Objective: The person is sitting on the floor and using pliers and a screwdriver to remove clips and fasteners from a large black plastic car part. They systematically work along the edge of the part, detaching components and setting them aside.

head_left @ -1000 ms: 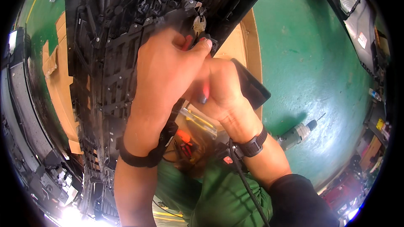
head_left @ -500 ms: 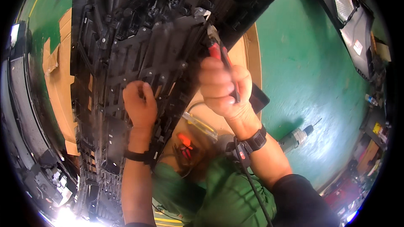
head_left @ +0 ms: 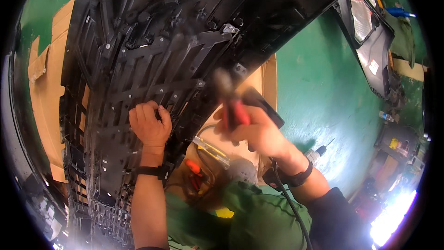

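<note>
A large black plastic panel (head_left: 143, 71), ribbed and dotted with clips and screw heads, stretches from the top down the left of the view. My left hand (head_left: 151, 124) rests on it with curled fingers and the thumb bent up; nothing shows in its grip. My right hand (head_left: 262, 132) grips red-handled pliers (head_left: 236, 113). Motion smears their jaws, which point up over the panel's right edge, apart from the metal bracket (head_left: 229, 28) higher up.
Under the panel lies cardboard (head_left: 53, 65). Near my knees are a yellow-and-clear utility knife (head_left: 210, 152) and an orange-handled tool (head_left: 194, 167). A power drill (head_left: 317, 153) lies on the green floor. A dark flat object (head_left: 263, 104) sits behind my right hand.
My right hand has pulled the pliers down and back from beside the metal bracket. My left hand remains on the panel. The view has shifted slightly.
</note>
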`<state>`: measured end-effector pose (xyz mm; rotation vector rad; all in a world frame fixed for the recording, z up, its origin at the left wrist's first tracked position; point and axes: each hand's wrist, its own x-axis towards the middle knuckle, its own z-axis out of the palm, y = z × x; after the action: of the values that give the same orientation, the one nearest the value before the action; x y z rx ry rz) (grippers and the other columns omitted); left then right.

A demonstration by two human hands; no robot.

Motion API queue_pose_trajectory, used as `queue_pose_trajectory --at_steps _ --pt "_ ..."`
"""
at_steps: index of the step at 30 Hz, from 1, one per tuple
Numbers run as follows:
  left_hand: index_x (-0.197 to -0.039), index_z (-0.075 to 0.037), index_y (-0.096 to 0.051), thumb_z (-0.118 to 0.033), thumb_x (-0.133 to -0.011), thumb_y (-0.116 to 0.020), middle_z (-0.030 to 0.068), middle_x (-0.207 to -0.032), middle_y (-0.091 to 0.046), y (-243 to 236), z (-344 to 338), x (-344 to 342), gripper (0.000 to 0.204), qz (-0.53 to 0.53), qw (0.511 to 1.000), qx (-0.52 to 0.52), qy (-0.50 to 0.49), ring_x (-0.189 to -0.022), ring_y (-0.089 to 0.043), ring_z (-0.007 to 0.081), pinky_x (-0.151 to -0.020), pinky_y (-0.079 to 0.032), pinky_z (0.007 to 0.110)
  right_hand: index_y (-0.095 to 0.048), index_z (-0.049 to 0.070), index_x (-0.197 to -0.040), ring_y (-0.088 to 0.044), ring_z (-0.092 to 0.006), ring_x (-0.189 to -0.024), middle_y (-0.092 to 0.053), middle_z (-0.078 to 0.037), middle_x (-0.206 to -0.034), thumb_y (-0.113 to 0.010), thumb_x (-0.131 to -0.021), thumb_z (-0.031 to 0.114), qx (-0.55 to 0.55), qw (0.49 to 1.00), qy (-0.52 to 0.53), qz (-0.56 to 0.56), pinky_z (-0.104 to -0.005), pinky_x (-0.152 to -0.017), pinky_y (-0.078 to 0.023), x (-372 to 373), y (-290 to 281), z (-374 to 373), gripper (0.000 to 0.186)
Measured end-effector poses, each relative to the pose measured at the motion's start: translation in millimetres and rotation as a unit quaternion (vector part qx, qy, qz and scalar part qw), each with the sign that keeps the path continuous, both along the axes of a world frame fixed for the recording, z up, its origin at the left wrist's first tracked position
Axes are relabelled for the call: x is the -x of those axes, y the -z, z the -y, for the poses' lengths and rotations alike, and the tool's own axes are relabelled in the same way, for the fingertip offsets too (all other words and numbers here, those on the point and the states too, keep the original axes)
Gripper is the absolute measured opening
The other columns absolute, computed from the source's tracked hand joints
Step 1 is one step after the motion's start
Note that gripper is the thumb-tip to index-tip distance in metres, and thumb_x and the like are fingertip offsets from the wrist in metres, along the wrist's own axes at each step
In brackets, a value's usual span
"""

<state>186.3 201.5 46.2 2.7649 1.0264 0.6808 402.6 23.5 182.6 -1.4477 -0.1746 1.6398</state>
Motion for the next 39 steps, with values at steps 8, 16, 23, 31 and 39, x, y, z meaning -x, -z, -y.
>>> queue_pose_trajectory --at_steps 8,16,23,31,39 --pt "-0.092 -0.005 -0.061 -0.012 -0.088 -0.065 0.0126 -0.092 -0.059 -2.8 1.7 0.9 0.01 -0.01 0.999 0.033 -0.005 -0.087 -0.055 0.037 -0.079 -0.046 0.048 -0.048 -0.011 -0.143 -0.067 -0.0325 -0.12 -0.063 -0.026 -0.137 -0.051 -0.078 0.002 -0.081 0.964 0.168 -0.189 -0.042 -0.095 -0.058 -18.7 -1.8 -23.6 0.066" --pt "-0.092 -0.004 -0.06 -0.013 -0.088 -0.064 0.0122 -0.093 -0.059 1.0 3.0 2.6 0.01 -0.027 0.999 0.018 -0.008 -0.086 -0.054 0.0361 -0.078 -0.045 0.047 -0.045 -0.011 -0.147 -0.063 -0.0339 -0.126 -0.057 -0.026 -0.145 -0.048 -0.079 0.001 -0.11 0.952 0.213 -0.191 -0.0448 -0.102 -0.056 -14.6 18.4 -30.8 0.07" --pt "-0.09 -0.004 -0.059 -0.013 -0.09 -0.062 0.0113 -0.09 -0.058 2.9 3.2 1.6 0.009 -0.025 1.0 -0.004 -0.004 -0.083 -0.053 0.0349 -0.076 -0.044 0.046 -0.049 -0.006 -0.146 -0.064 -0.0356 -0.122 -0.062 -0.021 -0.135 -0.048 -0.076 0.0 -0.149 0.856 0.307 -0.388 -0.0561 -0.105 -0.05 -9.3 30.1 -35.8 0.07" --pt "-0.089 -0.005 -0.058 -0.014 -0.09 -0.062 0.0113 -0.09 -0.059 2.3 2.8 -3.7 0.01 -0.018 1.0 -0.01 0.001 -0.082 -0.053 0.0346 -0.074 -0.044 0.046 -0.056 0.001 -0.114 -0.058 -0.0208 -0.083 -0.058 -0.01 -0.103 -0.052 -0.076 -0.005 -0.109 0.897 0.314 -0.292 -0.0393 -0.07 -0.049 -17.7 22.3 -35.9 0.038" --pt "-0.091 -0.007 -0.06 -0.017 -0.09 -0.063 0.0094 -0.088 -0.059 3.0 0.6 2.5 0.01 -0.022 1.0 -0.02 -0.006 -0.081 -0.055 0.0335 -0.072 -0.045 0.045 -0.06 -0.005 -0.118 -0.065 -0.0177 -0.085 -0.066 -0.008 -0.099 -0.056 -0.077 -0.007 -0.054 0.986 0.147 -0.064 -0.031 -0.076 -0.053 -24.6 -23.3 -22.3 0.041"
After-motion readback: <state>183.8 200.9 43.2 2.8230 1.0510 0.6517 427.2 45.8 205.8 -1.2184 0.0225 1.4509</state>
